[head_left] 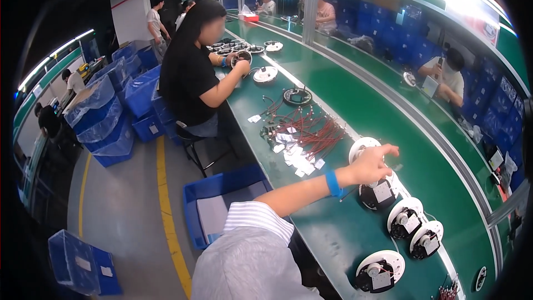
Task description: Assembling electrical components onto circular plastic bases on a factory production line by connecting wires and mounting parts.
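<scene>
My left hand reaches out to the right over the table, a blue band around its wrist. Its fingers are apart and I see nothing held in them. Right behind it is a white round housing, partly covered by the hand. Just below the hand sits a round white-and-black assembly with a white square piece on it; I cannot tell whether the fingers touch it. More such assemblies stand nearer me on the right. My right hand is out of view.
Red wires with white tags lie in a heap on the green table, near a black ring. A co-worker sits at the far left, handling a round part. A blue bin stands below the table edge. A green conveyor runs alongside.
</scene>
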The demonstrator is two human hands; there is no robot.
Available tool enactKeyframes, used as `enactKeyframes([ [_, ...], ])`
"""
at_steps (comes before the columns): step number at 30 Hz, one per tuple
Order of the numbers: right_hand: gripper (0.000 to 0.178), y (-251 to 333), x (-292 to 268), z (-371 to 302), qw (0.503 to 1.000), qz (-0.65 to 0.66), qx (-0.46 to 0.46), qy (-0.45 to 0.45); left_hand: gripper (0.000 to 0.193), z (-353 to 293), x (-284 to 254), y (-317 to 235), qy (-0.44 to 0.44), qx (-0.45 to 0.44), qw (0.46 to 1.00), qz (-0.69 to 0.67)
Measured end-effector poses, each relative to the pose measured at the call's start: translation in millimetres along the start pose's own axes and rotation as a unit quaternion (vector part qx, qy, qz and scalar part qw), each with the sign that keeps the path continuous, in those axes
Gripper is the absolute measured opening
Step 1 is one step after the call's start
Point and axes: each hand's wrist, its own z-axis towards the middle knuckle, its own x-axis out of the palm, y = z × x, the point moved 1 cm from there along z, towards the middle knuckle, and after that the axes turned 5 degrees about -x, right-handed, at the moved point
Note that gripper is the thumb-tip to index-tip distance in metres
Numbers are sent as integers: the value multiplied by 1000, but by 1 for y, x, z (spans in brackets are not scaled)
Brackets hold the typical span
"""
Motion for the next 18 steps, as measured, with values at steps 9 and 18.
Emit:
enactKeyframes([
  [9, 18, -30, 26, -10, 988, -152, 32, 5, 45, 2, 23, 9, -4, -17, 997, -73],
  [18, 35, -101, 25, 0, 972, -170, 155, -35, 39, 2, 33, 36, 35, -148, 968, -201],
])
